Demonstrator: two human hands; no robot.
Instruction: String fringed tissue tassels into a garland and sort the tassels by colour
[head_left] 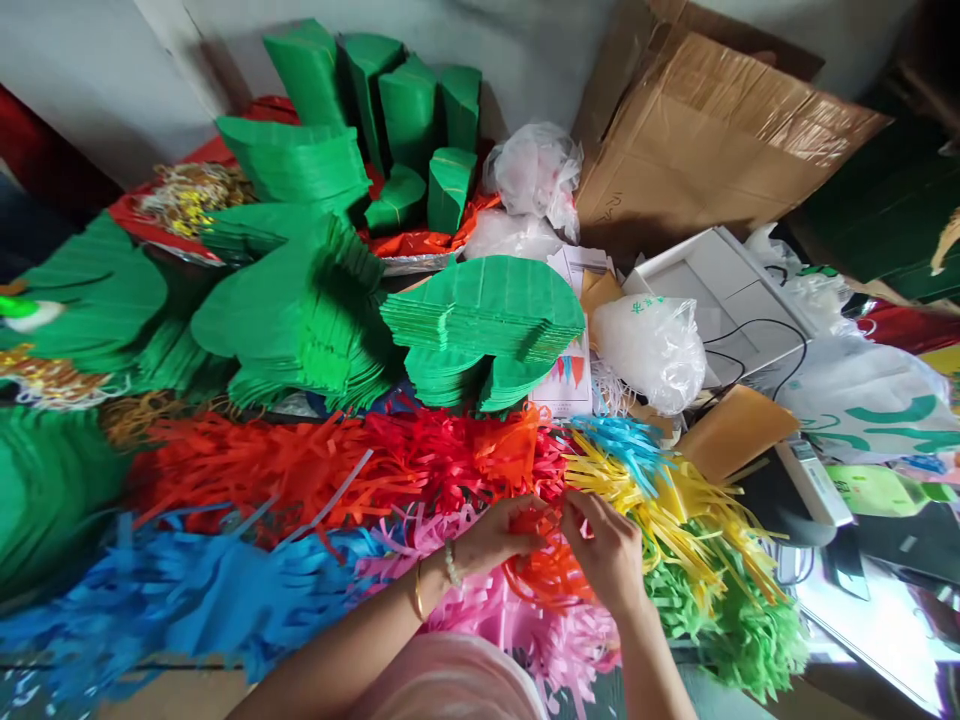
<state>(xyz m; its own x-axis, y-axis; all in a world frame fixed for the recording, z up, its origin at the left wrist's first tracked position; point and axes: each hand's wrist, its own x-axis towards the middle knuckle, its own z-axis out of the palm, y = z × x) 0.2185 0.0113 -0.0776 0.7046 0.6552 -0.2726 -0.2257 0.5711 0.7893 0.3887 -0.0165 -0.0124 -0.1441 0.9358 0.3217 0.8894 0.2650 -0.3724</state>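
Observation:
My left hand (501, 532), with a beaded bracelet and a gold bangle at the wrist, is closed in a pinch on an orange fringed paper tassel (551, 570). From the other side, my right hand (606, 548) pinches the same tassel near its top. Orange strips hang below and between both hands. Beneath them lies a heap of pink paper fringe (495, 612). Red paper fringe (292, 465) spreads just beyond my fingers, and yellow fringe (667, 500) is beside my right hand. The exact fingertip contact is partly hidden by the strips.
Blue fringe (225, 590) covers the left front, and green fringe (750, 620) lies at right. Stacked green paper cutouts (487, 300) stand behind. Further back are plastic bags (649, 345), a white box (720, 290) with a black cable, and a large cardboard box (705, 130).

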